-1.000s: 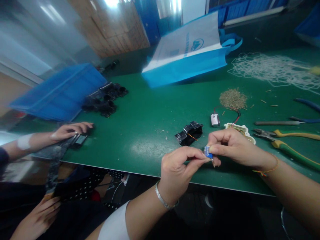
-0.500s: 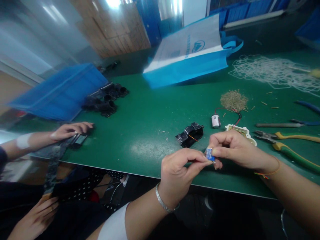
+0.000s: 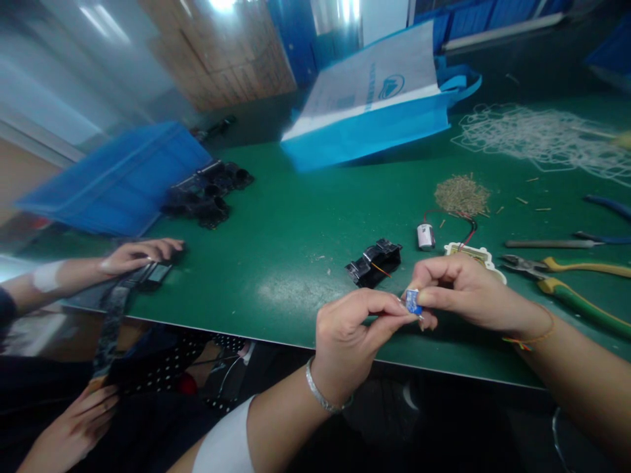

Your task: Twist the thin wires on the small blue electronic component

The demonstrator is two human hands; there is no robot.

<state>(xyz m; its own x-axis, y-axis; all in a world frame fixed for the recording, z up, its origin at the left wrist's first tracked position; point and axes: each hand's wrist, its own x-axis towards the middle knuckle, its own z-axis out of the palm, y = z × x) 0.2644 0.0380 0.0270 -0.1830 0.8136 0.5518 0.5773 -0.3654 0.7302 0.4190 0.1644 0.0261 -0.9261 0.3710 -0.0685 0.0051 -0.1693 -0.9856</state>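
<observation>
Green matting covers the bench [image 3: 296,249], and both hands meet just above its near edge. Between them sits a small blue part [image 3: 412,301]: the right hand [image 3: 463,292] pinches it with thumb and forefinger, the other fingers curled, and the left hand [image 3: 348,338] nips it from the other side with closed fingertips. Just behind the hands lie a black housing [image 3: 373,262] and a white frame [image 3: 470,253] with red wires running to a small cylinder [image 3: 424,236]. Pliers [image 3: 562,279] lie to the right, a heap of pins [image 3: 461,195] farther back, then a blue-and-white bag [image 3: 374,108]. Far left, another person's hand [image 3: 140,255] rests on a dark part by a blue crate [image 3: 118,180].
</observation>
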